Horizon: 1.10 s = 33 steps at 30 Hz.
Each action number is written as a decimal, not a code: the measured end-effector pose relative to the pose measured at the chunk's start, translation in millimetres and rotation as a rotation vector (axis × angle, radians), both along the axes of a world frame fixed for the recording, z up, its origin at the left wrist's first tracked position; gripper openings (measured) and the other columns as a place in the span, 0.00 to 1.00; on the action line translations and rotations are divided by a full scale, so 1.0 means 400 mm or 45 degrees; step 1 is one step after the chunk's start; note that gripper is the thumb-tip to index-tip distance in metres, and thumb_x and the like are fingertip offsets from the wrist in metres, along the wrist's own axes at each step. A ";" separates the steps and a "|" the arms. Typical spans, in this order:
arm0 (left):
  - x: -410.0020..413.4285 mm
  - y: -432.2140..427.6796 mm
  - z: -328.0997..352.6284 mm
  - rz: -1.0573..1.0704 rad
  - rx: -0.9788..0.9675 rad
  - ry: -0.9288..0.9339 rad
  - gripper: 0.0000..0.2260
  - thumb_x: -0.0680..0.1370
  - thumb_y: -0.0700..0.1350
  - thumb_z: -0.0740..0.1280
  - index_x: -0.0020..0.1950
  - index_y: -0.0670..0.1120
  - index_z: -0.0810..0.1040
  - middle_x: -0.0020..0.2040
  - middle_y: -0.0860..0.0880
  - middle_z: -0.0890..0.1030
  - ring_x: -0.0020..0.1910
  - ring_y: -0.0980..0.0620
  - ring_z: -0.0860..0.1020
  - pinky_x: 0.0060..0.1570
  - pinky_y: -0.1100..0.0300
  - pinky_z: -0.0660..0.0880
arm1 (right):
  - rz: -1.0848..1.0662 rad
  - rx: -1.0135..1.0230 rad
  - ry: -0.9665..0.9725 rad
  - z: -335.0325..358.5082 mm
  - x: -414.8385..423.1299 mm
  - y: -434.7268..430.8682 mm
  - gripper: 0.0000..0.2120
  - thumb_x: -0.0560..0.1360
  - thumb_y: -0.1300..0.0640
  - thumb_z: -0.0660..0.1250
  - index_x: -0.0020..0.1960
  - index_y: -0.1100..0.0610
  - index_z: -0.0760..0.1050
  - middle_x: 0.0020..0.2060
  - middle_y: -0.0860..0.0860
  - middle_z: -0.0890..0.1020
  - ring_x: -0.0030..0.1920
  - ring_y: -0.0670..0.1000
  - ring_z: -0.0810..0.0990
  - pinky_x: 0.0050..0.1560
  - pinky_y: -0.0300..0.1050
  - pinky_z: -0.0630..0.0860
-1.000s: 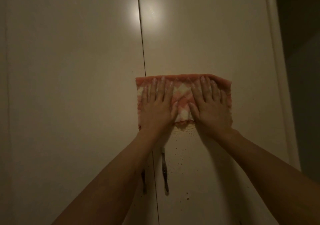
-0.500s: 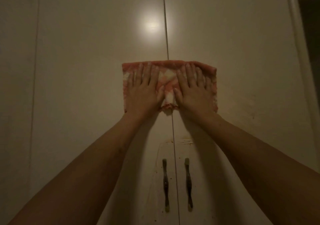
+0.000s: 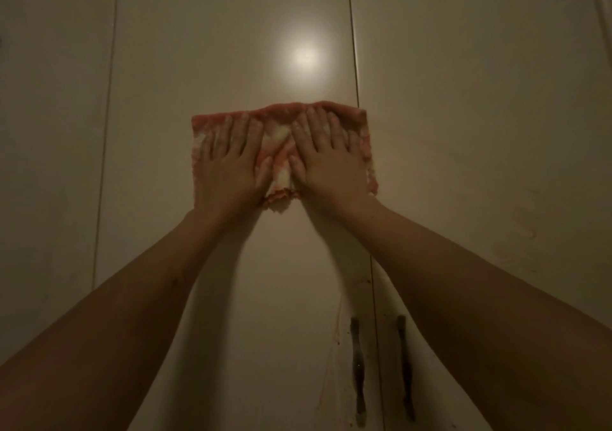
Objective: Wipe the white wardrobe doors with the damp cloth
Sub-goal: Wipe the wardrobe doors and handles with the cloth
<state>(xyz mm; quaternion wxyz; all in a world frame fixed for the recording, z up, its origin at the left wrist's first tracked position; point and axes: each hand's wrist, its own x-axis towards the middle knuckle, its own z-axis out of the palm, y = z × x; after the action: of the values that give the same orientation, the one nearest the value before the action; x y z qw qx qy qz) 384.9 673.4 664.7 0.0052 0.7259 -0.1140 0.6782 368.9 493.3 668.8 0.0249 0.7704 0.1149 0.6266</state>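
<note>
Pink cloth (image 3: 280, 142) lies under left hand (image 3: 228, 169), right hand (image 3: 331, 165).

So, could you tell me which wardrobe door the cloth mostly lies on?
The middle door of the three; only the cloth's right edge crosses onto the right door.

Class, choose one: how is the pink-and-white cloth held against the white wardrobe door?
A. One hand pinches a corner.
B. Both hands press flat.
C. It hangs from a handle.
B: the left hand and right hand lie flat, uncurled, on the pink-and-white cloth.
</note>
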 end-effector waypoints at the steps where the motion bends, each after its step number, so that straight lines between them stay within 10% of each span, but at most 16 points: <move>1: 0.000 0.007 -0.004 0.008 -0.002 -0.003 0.27 0.79 0.56 0.51 0.77 0.48 0.57 0.78 0.46 0.58 0.77 0.45 0.54 0.74 0.46 0.51 | 0.009 -0.008 0.000 -0.001 0.001 0.009 0.29 0.82 0.42 0.48 0.81 0.49 0.48 0.80 0.50 0.48 0.80 0.55 0.44 0.76 0.55 0.41; 33: -0.081 -0.765 -0.132 -0.260 0.099 0.155 0.28 0.81 0.58 0.44 0.79 0.50 0.44 0.80 0.47 0.45 0.78 0.45 0.42 0.76 0.44 0.42 | -0.146 0.120 0.079 -0.162 -0.103 -0.728 0.29 0.83 0.41 0.46 0.80 0.46 0.42 0.80 0.47 0.44 0.79 0.50 0.40 0.77 0.51 0.38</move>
<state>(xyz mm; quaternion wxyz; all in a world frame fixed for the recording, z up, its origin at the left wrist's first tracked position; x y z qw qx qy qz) 352.7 367.2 612.1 0.0531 0.7501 -0.2131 0.6238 327.6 202.1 604.0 0.0210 0.7952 0.0416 0.6045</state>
